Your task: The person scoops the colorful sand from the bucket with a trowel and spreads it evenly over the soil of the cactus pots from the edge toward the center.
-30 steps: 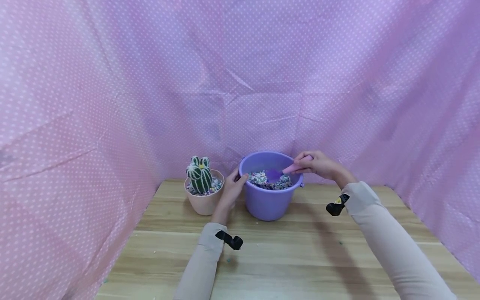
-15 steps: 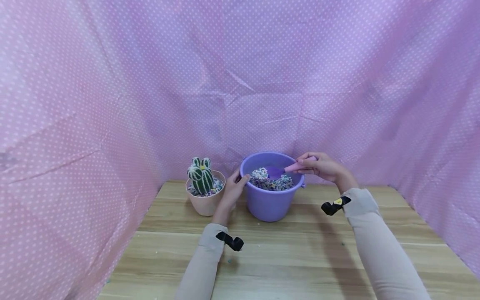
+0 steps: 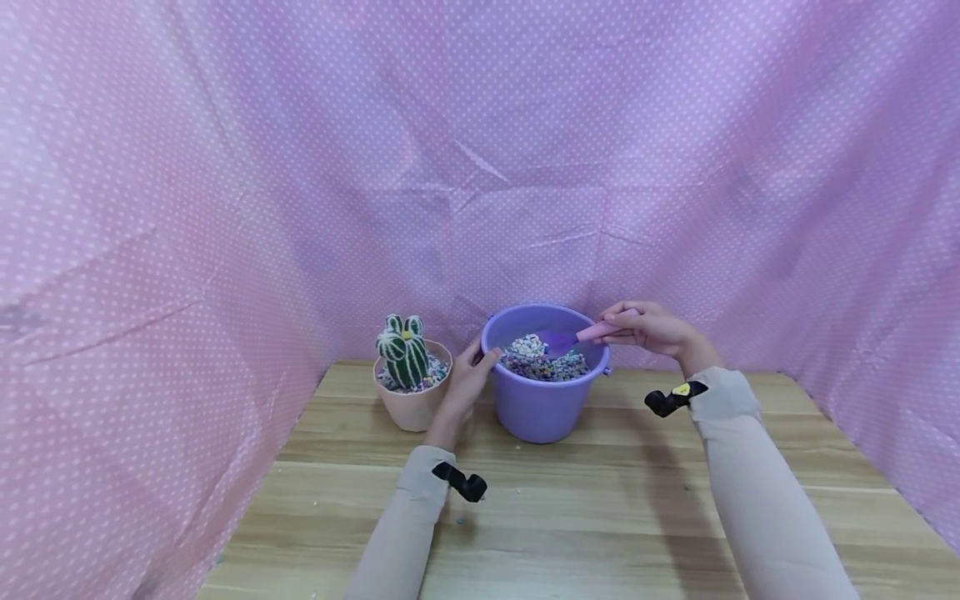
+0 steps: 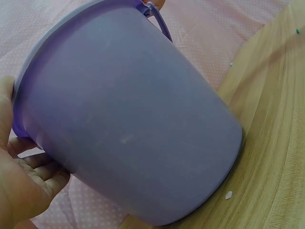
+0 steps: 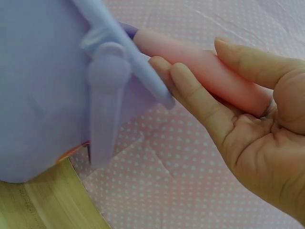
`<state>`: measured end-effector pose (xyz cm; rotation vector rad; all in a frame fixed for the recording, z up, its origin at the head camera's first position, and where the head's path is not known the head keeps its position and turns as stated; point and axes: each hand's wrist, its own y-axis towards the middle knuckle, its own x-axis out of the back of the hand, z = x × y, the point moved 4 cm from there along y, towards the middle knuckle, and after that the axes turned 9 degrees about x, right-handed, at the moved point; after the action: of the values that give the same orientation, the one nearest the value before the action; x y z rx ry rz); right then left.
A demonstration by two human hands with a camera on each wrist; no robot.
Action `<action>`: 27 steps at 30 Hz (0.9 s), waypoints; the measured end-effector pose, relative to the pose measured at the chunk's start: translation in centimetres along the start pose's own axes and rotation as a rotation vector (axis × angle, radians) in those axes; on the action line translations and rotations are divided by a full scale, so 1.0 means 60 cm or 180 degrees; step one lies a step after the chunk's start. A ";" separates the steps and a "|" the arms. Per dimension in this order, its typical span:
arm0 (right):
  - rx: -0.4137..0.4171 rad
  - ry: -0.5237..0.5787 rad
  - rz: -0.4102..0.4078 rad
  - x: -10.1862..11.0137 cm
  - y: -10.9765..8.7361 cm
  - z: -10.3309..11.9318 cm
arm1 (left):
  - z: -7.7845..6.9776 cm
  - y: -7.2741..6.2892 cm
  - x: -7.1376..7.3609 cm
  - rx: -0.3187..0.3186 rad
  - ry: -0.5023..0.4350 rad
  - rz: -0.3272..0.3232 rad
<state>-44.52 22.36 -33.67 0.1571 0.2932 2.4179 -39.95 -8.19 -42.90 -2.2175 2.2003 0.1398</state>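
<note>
A purple bucket stands on the table, part filled with small multicoloured pebbles. At its left rim my left hand holds on, thumb by the rim and fingers against the outer wall, as the left wrist view shows. My right hand grips the pink handle of a small shovel. The shovel's purple blade lies inside the bucket, by a heap of pale pebbles; whether it carries them is hard to tell. Just left of my left hand is a pot with a green striped cactus.
A wooden table carries a few stray pebbles, one close to the bucket's base. Pink dotted cloth hangs behind and at both sides. The bucket's handle hangs down on its right side.
My right hand has shifted slightly to the right with the shovel, and the blade has moved a little right and up inside the bucket. My left hand stays at the rim.
</note>
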 end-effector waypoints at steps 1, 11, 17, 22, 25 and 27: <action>0.0022 0.0040 0.0085 0.002 -0.001 0.001 | 0.000 -0.001 0.001 0.0007 0.0004 -0.0001; 0.0101 0.0382 0.0330 0.011 -0.004 0.017 | -0.017 -0.019 0.005 0.0016 0.0027 -0.0050; 0.0123 0.0255 0.0488 0.001 0.007 0.039 | -0.044 -0.064 0.040 -0.0066 0.0246 0.0039; 0.0124 0.0247 0.0505 -0.007 0.017 0.058 | -0.078 -0.115 0.097 -0.0210 0.0940 0.0467; 0.0122 0.0329 0.0456 -0.013 0.023 0.069 | -0.095 -0.138 0.142 -0.0353 0.1067 0.0693; 0.0129 0.0328 0.0467 -0.019 0.029 0.074 | -0.103 -0.151 0.175 -0.0418 0.1011 0.0729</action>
<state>-43.91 21.10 -28.96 0.0742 0.3900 2.5711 -30.50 -19.05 -37.97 -2.1727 2.6827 -0.0747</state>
